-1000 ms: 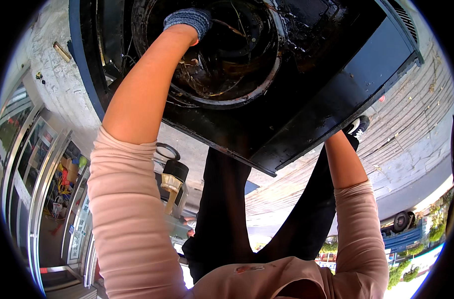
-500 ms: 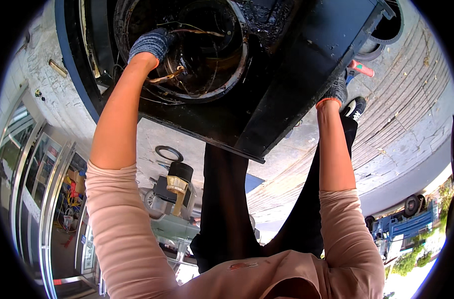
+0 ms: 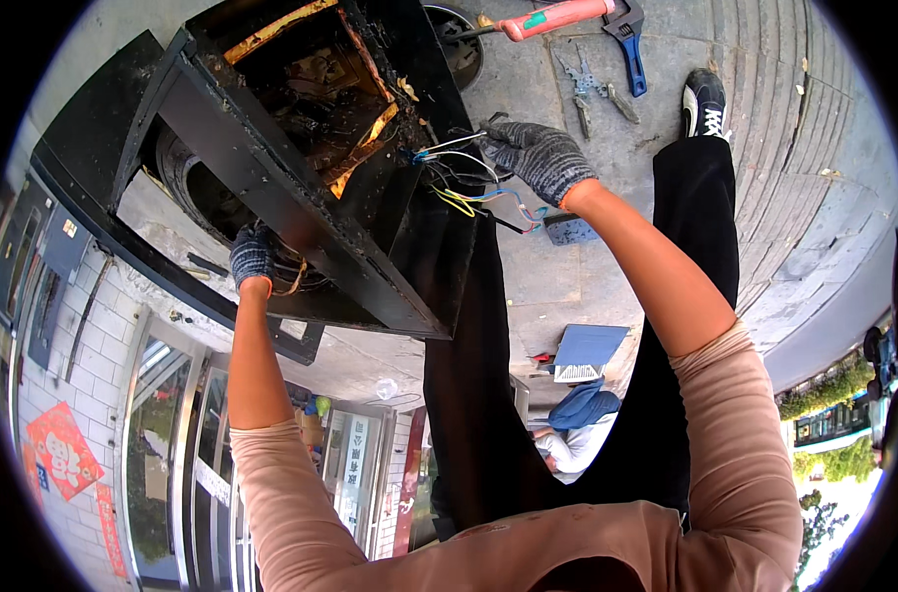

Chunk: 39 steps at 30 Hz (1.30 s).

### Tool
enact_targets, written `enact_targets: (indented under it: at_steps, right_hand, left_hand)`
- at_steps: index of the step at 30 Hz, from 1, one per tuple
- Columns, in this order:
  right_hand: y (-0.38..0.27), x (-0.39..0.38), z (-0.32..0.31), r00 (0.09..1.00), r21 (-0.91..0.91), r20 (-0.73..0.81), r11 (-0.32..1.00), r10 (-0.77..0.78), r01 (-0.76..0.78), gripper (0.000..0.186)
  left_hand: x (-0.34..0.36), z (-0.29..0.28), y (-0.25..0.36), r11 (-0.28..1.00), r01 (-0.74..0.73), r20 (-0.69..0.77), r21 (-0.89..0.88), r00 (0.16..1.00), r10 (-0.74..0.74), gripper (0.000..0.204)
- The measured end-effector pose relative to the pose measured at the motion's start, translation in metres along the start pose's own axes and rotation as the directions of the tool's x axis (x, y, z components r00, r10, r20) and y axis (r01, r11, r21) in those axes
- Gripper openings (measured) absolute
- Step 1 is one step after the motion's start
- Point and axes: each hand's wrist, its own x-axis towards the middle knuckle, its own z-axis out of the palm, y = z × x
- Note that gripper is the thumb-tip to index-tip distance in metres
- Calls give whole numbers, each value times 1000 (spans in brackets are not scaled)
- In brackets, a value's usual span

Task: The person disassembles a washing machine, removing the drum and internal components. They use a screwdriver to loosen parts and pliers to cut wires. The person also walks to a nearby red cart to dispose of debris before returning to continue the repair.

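Observation:
A grimy black metal cabinet (image 3: 271, 168) lies tilted before me, a round drum (image 3: 178, 173) showing through its open frame. My left hand (image 3: 253, 254), in a grey knit glove, reaches in beside the drum. Its fingers look curled, but shadow hides what they grip. My gloved right hand (image 3: 539, 158) is at the cabinet's right side, thumb and fingers pressed together. A thin pale wire (image 3: 454, 150) runs from the cabinet to those fingertips. Below it hang loose coloured wires (image 3: 468, 202), yellow, blue and black, with bare-looking ends.
On the pavement beyond my right hand lie a red-handled tool (image 3: 557, 18) with a dark shaft, a blue-handled adjustable wrench (image 3: 630, 54) and pliers (image 3: 585, 84). A dark-blue block (image 3: 570, 230) sits below that hand. My right shoe (image 3: 705, 104) is at the right.
The cabinet appears differently angled, with its opened inside now showing. My right hand has moved from the cabinet's outer edge to the wires. My left hand has left the drum's middle for its side.

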Motion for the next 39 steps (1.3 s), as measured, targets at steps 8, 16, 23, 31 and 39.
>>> enact_targets:
  at_steps: [8,16,23,31,39]
  right_hand:
    - [-44,82,50,953,-181,216,950,-214,255,38]
    - [-10,115,70,919,-256,336,919,-206,300,35]
    - [-11,121,84,918,-188,296,927,-263,326,28]
    - [4,105,54,952,-273,289,944,-105,187,27]
    - [-6,98,54,952,-142,302,985,-51,98,42]
  left_hand:
    - [2,-21,25,816,-243,246,524,961,128,28]
    - [-2,-25,26,748,-324,240,580,945,224,31]
    - [6,-12,9,788,-375,224,488,926,303,30]
    - [4,-38,115,541,-542,421,643,840,341,25]
    - [13,-7,50,474,-564,336,676,809,483,25]
